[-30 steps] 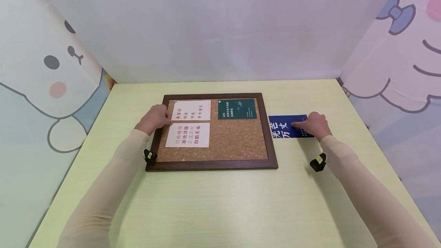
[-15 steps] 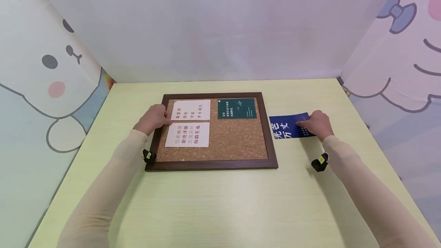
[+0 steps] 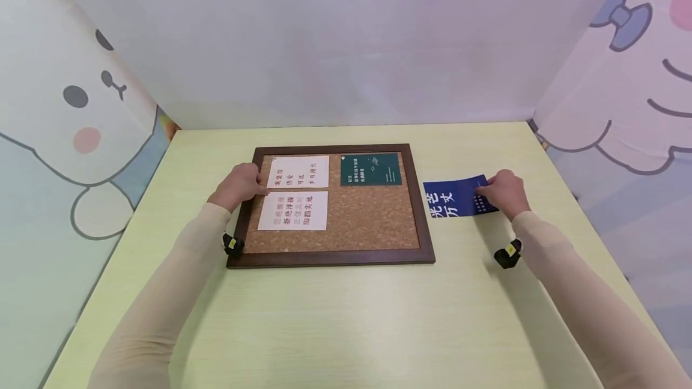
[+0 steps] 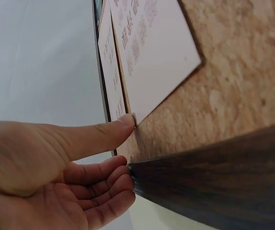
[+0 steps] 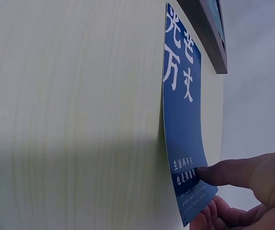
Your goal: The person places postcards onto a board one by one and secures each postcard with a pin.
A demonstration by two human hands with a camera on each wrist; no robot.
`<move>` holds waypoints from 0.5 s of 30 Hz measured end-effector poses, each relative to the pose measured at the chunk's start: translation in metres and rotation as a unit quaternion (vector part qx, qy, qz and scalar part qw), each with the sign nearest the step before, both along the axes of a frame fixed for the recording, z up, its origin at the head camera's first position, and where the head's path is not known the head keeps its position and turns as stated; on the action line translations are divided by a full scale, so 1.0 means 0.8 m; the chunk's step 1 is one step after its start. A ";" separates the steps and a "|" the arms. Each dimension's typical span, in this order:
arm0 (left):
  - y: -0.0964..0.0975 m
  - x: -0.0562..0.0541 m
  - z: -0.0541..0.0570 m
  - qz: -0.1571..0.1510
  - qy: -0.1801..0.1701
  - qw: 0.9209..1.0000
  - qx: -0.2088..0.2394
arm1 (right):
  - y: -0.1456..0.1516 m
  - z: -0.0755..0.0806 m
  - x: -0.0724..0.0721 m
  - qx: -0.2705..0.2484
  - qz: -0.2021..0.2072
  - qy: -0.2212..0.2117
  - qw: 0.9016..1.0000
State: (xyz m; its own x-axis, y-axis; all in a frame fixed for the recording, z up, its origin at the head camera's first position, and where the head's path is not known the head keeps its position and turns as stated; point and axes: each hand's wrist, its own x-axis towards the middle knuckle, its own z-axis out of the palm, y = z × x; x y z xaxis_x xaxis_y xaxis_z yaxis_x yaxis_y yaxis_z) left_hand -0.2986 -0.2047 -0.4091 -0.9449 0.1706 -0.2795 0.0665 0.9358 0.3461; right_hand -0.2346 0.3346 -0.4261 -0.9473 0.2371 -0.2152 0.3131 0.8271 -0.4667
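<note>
A framed cork board (image 3: 373, 221) lies on the table. My left hand (image 3: 239, 186) is at its left side, fingers curled against the outer edge of the frame. In the left wrist view the thumb (image 4: 120, 127) presses at a small pin (image 4: 135, 118) in the corner of the lower white card (image 4: 161, 62). To the right of the board, my right hand (image 3: 507, 192) pinches the right end of a blue card (image 3: 451, 198) with white lettering. That end bends up from the table, while the far end lies low beside the frame, as the right wrist view shows.
Another white card (image 3: 301, 171) and a dark green card (image 3: 370, 169) are pinned along the board's upper part. The brown frame (image 3: 335, 257) forms a raised rim. Behind the pale table (image 3: 346, 317) stands a white backdrop (image 3: 346, 41), with cartoon-printed walls at both sides.
My right hand has slid to the right along the blue card, from its middle to its right end, and that end has risen. My left hand has stayed at the board's edge.
</note>
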 end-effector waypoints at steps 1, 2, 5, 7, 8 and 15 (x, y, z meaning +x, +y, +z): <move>0.000 0.000 0.000 0.000 -0.001 1.000 0.000 | 0.001 0.001 0.000 0.000 0.001 0.004 1.000; 0.001 0.000 0.001 0.000 -0.002 1.000 0.000 | 0.002 0.002 0.000 0.001 0.003 0.007 1.000; 0.001 0.000 0.001 0.000 -0.003 1.000 0.002 | 0.005 0.006 0.001 -0.002 0.008 0.014 1.000; 0.000 0.001 0.002 0.001 -0.005 1.000 0.003 | 0.007 0.009 0.002 -0.006 0.010 0.017 1.000; 0.000 0.001 0.002 0.001 -0.005 1.000 0.003 | 0.008 0.011 0.002 -0.009 0.009 0.016 1.000; -0.001 0.002 0.001 -0.001 -0.005 1.000 0.004 | 0.012 0.024 0.004 -0.017 0.011 0.026 0.999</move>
State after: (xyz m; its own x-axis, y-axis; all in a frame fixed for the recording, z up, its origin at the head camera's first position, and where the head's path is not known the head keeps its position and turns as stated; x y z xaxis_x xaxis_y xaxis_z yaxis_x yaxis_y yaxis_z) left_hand -0.2970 -0.2056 -0.4082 -0.9420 0.1742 -0.2869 0.0646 0.9329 0.3543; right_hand -0.2317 0.3440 -0.4068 -0.9621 0.2100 -0.1740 0.2704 0.8170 -0.5094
